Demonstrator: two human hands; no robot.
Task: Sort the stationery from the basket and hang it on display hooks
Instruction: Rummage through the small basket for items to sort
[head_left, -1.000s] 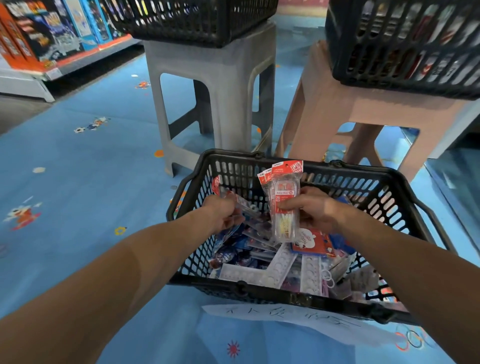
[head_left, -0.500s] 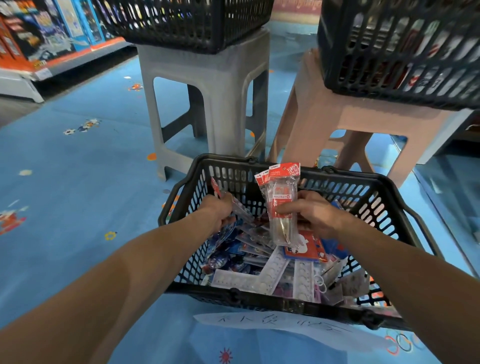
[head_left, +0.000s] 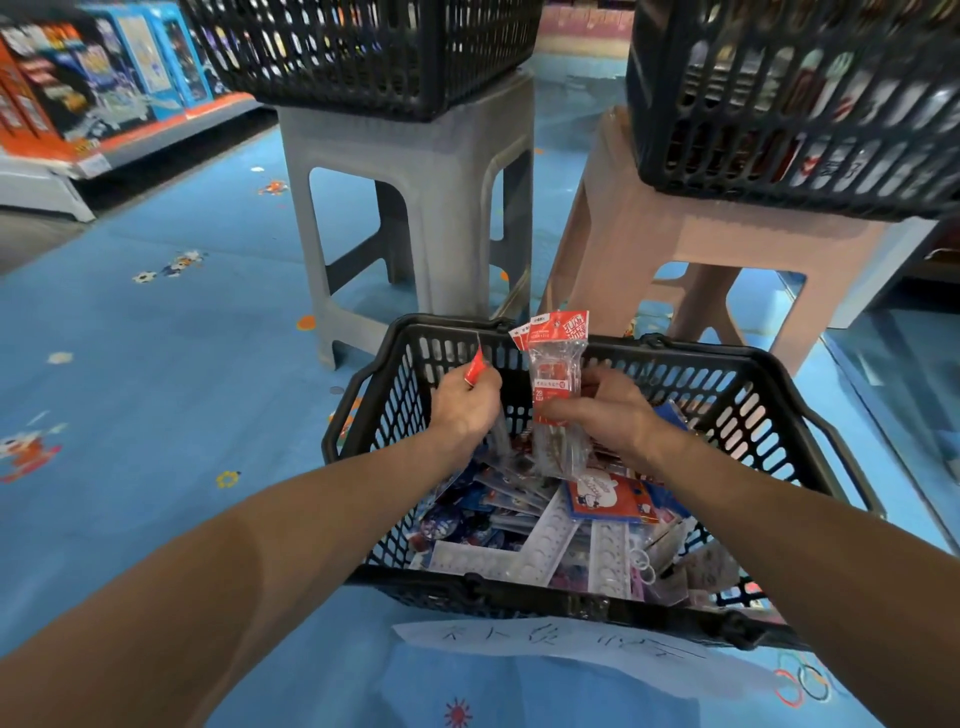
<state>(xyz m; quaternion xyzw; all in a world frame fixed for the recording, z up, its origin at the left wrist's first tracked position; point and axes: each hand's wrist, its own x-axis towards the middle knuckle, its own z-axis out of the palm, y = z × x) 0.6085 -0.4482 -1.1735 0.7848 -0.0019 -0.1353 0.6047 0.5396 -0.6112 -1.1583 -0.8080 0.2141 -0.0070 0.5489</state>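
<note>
Two bare arms are reaching into a black basket (head_left: 519, 590) sitting on the blue floor (head_left: 156, 364) at lower centre of the frame. It is filled with packaged stationery (head_left: 519, 556). At centre frame, the left hand (head_left: 465, 410) is pinching a red-topped packet (head_left: 476, 367), its grip curled tight on it. Just to the right, the right hand (head_left: 613, 415) is holding a bunch of clear packets (head_left: 558, 374) upright over the basket, grip clamped around them. Behind, a grey stool (head_left: 415, 208) is carrying a second basket (head_left: 363, 52) and a pink stool (head_left: 727, 239) a third basket (head_left: 779, 104).
</note>
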